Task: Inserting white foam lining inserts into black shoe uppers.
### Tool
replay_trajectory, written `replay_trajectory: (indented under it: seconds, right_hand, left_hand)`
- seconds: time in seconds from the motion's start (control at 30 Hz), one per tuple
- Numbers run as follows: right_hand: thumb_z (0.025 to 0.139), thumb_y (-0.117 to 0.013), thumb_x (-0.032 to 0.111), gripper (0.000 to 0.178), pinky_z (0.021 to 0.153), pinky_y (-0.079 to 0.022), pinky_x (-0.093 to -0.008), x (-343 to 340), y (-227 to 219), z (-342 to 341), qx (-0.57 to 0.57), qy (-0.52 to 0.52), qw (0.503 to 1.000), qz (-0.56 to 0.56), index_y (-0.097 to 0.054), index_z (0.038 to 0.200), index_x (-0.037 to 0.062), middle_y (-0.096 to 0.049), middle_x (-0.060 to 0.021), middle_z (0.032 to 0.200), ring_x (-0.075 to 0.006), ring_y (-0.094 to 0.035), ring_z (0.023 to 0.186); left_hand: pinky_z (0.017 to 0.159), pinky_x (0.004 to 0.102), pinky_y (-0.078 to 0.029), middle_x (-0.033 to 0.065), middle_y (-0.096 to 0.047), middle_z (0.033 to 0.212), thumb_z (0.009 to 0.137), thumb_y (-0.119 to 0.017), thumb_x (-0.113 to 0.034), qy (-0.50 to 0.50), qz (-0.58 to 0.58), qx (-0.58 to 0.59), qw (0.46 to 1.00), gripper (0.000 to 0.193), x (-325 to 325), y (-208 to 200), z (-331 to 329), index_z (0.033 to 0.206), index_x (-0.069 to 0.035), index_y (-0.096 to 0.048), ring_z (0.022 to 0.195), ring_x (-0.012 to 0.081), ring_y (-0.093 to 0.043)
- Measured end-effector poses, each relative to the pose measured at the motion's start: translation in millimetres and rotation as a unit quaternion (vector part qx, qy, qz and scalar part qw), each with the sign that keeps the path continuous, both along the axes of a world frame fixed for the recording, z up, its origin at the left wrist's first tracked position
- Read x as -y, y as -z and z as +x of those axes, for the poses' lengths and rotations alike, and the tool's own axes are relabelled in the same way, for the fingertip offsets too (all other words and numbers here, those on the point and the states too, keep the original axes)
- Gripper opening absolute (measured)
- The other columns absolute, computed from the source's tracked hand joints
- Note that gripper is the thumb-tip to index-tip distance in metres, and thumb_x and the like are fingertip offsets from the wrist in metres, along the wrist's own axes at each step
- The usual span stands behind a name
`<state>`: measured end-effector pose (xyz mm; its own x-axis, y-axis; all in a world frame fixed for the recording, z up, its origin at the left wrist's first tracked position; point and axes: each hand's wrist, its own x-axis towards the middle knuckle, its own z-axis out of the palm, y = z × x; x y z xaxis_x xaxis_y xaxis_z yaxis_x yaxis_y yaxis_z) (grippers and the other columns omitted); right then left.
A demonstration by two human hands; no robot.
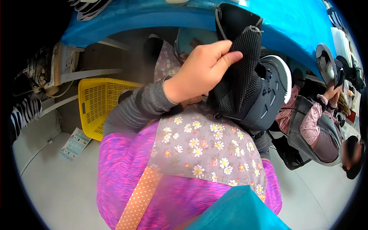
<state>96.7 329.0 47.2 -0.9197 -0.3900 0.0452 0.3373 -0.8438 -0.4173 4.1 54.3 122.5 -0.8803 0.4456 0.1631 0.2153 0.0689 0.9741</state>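
Note:
In front of my lap is a black shoe upper [264, 99] with grey-white marks on its side and a white toothed rim along its edge. A tall sleeve of black mesh lining [243, 61] stands up from it, its top end gaping. My left hand [209, 71] comes across from the left, thumb and fingers pinched together at the near side of this mesh. Only the striped grey cuff of my right arm [261, 143] shows below the upper; my right hand is hidden behind it.
A blue-covered table [161, 15] runs along the far side, shoe parts [92, 9] at its left. On the floor at left stands a yellow plastic basket [90, 126], with a printed sheet [76, 143] nearby. At right, a seated co-worker [318, 130] handles a grey shoe piece [326, 63].

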Motion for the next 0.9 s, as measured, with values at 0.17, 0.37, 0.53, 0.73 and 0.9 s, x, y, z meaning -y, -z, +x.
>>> replay_trajectory:
  seconds: [0.17,0.37,0.53,0.73,0.9]
  right_hand:
    - [0.08,-0.058,0.046,0.09,0.108,-0.038,-0.0467,0.6,-1.0,-3.0,0.001,-0.013,1.0,-0.001,-0.029,0.15,-0.0028,-0.035,-0.0239,0.152,-0.037,-0.044,0.131]
    - [0.08,-0.058,0.046,0.09,0.108,-0.038,-0.0465,4.6,4.9,-10.2,0.009,-0.04,0.999,-0.01,-0.029,0.15,-0.0029,-0.035,-0.0239,0.152,-0.0368,-0.044,0.131]
    - [0.08,-0.058,0.046,0.09,0.108,-0.038,-0.0464,4.9,5.3,-10.4,0.017,-0.043,0.999,-0.011,-0.029,0.15,-0.0029,-0.035,-0.0238,0.152,-0.0367,-0.044,0.132]
    - [0.08,-0.058,0.046,0.089,0.108,-0.038,-0.0462,5.5,11.3,-9.0,0.021,-0.052,0.998,-0.019,-0.03,0.15,-0.003,-0.035,-0.0238,0.152,-0.0365,-0.044,0.132]
    - [0.081,-0.058,0.046,0.089,0.108,-0.038,-0.0461,6.5,12.8,-9.3,0.022,-0.06,0.998,-0.024,-0.03,0.15,-0.003,-0.036,-0.0237,0.152,-0.0364,-0.044,0.132]
  left_hand:
    - [0.053,0.0355,-0.042,0.017,-0.052,0.069,0.095,-0.062,-0.012,-0.07,-0.052,-0.228,0.97,0.016,-17.9,20.6,-15.3,0.087,-0.002,-0.052,0.06,0.0347,-0.051]
    - [0.054,0.0429,-0.042,0.0182,-0.053,0.069,0.096,-0.061,-0.017,-0.056,-0.081,-0.255,0.962,0.018,-24.6,28.8,-19.6,0.089,-0.005,-0.049,0.066,0.0408,-0.055]
    - [0.052,0.0359,-0.037,0.0181,-0.045,0.066,0.1,-0.058,-0.023,-0.032,-0.05,-0.161,0.985,0.026,-17.8,30.9,-22.3,0.087,-0.004,-0.046,0.056,0.0356,-0.043]
    - [0.055,0.0315,-0.037,0.0125,-0.037,0.063,0.101,-0.058,-0.023,-0.043,0.047,-0.127,0.99,0.024,-23.6,36.9,-32.5,0.09,-0.002,-0.052,0.057,0.0169,-0.035]
    - [0.055,0.0359,-0.041,0.0173,-0.049,0.068,0.1,-0.056,-0.019,-0.024,-0.019,-0.17,0.985,0.022,-23.1,46.5,-43.0,0.09,-0.001,-0.048,0.057,0.0316,-0.05]
